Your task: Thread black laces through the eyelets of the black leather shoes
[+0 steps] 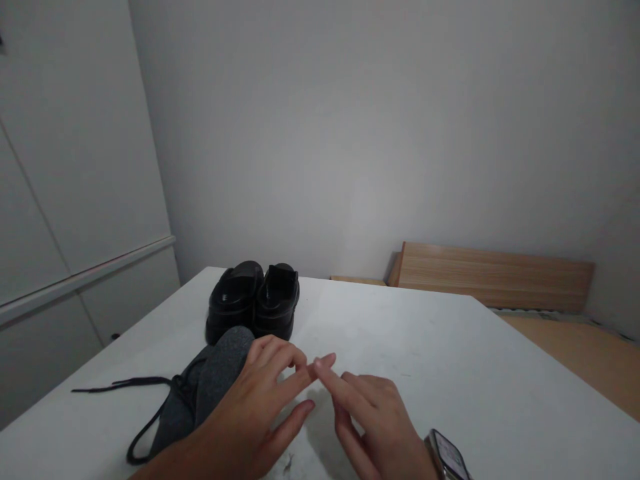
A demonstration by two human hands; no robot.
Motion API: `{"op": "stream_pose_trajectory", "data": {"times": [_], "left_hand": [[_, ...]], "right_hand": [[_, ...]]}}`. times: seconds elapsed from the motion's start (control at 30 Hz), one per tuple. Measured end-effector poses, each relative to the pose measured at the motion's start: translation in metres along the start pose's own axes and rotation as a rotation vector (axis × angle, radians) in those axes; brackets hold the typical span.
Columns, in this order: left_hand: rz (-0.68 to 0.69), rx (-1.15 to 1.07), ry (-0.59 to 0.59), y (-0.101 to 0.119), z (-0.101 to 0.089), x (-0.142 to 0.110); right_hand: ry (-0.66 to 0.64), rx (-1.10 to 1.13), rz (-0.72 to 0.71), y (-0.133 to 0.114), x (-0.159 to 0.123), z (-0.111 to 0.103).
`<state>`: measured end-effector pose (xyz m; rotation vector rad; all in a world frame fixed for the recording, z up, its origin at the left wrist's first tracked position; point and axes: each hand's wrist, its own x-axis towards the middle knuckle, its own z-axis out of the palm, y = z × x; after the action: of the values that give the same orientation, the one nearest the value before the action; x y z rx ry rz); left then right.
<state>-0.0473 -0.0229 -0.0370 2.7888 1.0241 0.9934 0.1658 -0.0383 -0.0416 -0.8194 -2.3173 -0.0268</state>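
Note:
My left hand (277, 387) hovers low over the white table (425, 353), its fingers apart and nothing in them. From the right, my right hand (373, 417) meets it, index finger stretched out and the other fingers partly bent. The two index fingertips cross and seem to touch. Behind and beside my left forearm lies a dark grey cloth item (220, 373) with a loose black cord (145, 383) trailing left; my arm hides part of it. A pair of black shoes (254, 300) stands farther back on the tabletop.
A watch (447, 453) is on my right wrist. White cabinets (85, 167) rise at the left, and a plain wall (350, 133) stands behind the table. Beyond the right edge are a wooden headboard (490, 273) and a tan bed surface (565, 350).

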Motion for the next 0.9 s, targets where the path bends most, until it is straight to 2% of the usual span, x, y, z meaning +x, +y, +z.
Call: {"op": "stream_pose_trajectory", "data": {"times": [0.13,0.23,0.37,0.47,0.53,0.67,0.77,0.9], "left_hand": [[0.016,-0.029,-0.006,0.002,-0.002,0.001],[0.022,-0.035,0.008,0.0034,-0.0036,0.0012],[0.02,-0.051,0.033,0.0066,-0.006,-0.0008],[0.003,-0.074,0.036,0.0079,-0.007,-0.0025],[-0.014,-0.089,0.042,0.0072,-0.0067,-0.0027],[0.008,-0.115,0.059,0.0049,-0.0051,-0.0018],[0.036,-0.117,0.073,0.0058,-0.0053,-0.0013],[0.042,-0.098,0.069,0.008,-0.0074,-0.0011]], "right_hand": [[0.011,0.03,0.017,-0.0009,-0.0014,0.0013],[0.091,0.04,0.027,0.0,-0.0017,0.0041],[0.032,0.054,0.035,0.0027,0.0001,0.007],[0.075,0.059,0.048,0.0043,0.0005,0.0073],[0.054,0.055,0.04,0.0043,-0.0003,0.0065],[0.19,0.071,0.098,0.0032,-0.0018,0.0045],[0.035,0.087,0.051,0.0022,-0.0013,0.0046],[0.129,0.065,0.098,0.0011,-0.0007,0.0061]]}}
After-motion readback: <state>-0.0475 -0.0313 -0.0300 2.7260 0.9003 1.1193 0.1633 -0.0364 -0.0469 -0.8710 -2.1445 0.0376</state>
